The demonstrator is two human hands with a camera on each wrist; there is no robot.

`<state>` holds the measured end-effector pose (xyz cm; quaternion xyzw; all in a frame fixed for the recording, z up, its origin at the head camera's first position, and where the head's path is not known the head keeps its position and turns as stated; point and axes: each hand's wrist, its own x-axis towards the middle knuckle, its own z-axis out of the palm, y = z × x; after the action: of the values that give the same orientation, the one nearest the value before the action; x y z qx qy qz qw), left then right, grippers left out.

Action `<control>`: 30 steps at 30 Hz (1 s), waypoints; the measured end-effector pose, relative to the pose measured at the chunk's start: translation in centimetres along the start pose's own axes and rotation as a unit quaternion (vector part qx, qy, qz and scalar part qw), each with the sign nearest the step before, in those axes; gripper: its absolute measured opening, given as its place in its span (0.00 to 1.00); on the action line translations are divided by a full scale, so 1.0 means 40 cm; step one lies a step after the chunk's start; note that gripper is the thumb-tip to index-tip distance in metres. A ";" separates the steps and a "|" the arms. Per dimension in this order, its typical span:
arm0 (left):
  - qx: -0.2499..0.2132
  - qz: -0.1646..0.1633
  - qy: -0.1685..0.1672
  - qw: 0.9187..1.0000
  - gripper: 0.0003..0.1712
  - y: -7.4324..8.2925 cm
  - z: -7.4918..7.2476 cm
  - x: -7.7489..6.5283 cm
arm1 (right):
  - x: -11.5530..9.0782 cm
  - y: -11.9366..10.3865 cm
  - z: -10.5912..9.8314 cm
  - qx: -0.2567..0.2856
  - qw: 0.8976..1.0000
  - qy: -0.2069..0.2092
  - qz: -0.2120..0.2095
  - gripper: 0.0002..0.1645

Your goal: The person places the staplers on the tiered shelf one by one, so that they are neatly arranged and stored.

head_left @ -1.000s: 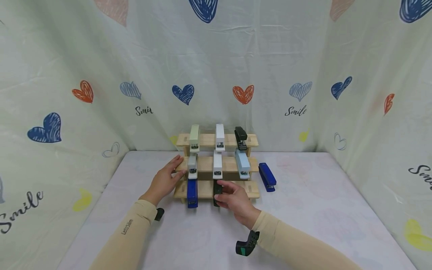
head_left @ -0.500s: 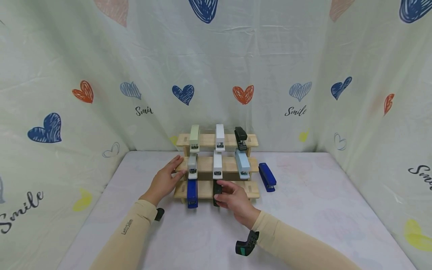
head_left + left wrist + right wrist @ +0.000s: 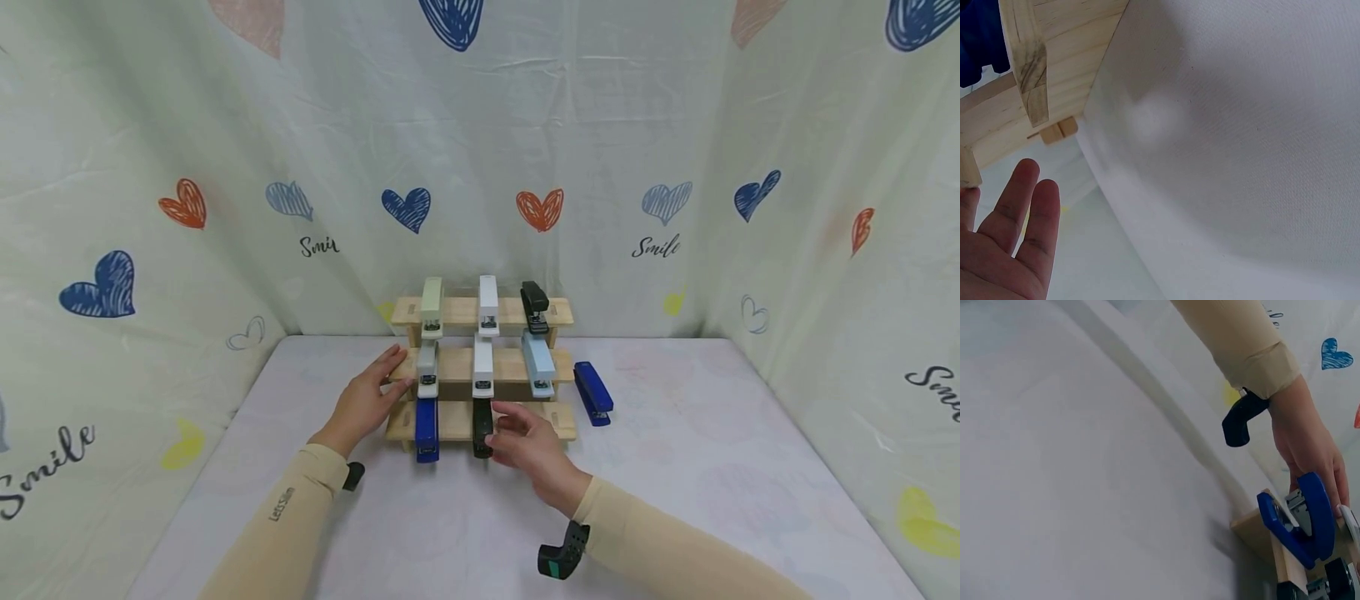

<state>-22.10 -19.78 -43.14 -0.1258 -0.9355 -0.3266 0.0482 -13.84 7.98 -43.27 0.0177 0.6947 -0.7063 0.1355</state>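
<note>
A three-tier wooden rack (image 3: 450, 364) holds rows of staplers. My left hand (image 3: 365, 404) rests at the left end of its middle shelf, fingers extended; in the left wrist view a fingertip of that hand (image 3: 1010, 250) touches the wood. On the lowest shelf sit a blue stapler (image 3: 427, 429) at left and a black stapler (image 3: 482, 427) in the middle. My right hand (image 3: 536, 454) is just right of the black stapler, fingers loosely bent, at its edge. The right wrist view shows the left hand (image 3: 1310, 444) behind the blue stapler (image 3: 1316, 515); the right hand is out of that view.
A second blue stapler (image 3: 593, 393) lies on the white table (image 3: 712, 467), right of the rack. Grey (image 3: 427, 368), white (image 3: 483, 367) and light blue (image 3: 538, 367) staplers fill the middle shelf. Green (image 3: 432, 307), white (image 3: 488, 305) and black (image 3: 535, 307) ones stand on top.
My right hand has drawn back slightly to the right, its fingers coming off the top of the black stapler, which stays on the lowest shelf. The left hand holds its place.
</note>
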 end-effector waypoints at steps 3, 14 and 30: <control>0.001 0.003 0.003 1.000 0.35 -0.002 0.000 0.001 | -0.015 -0.007 -0.040 -0.039 0.999 -0.019 -0.007 0.36; -0.001 0.008 0.004 1.000 0.35 -0.009 0.003 0.004 | -0.012 -0.075 -0.290 -0.109 0.992 0.062 -0.014 0.33; -0.006 0.007 0.002 1.000 0.35 -0.007 0.000 0.002 | 0.103 -0.013 -0.466 -0.116 0.985 0.076 0.102 0.40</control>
<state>-22.25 -19.98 -43.28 -0.1323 -0.9323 -0.3324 0.0521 -20.96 25.65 -44.26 0.1257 0.7746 -0.6002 0.1546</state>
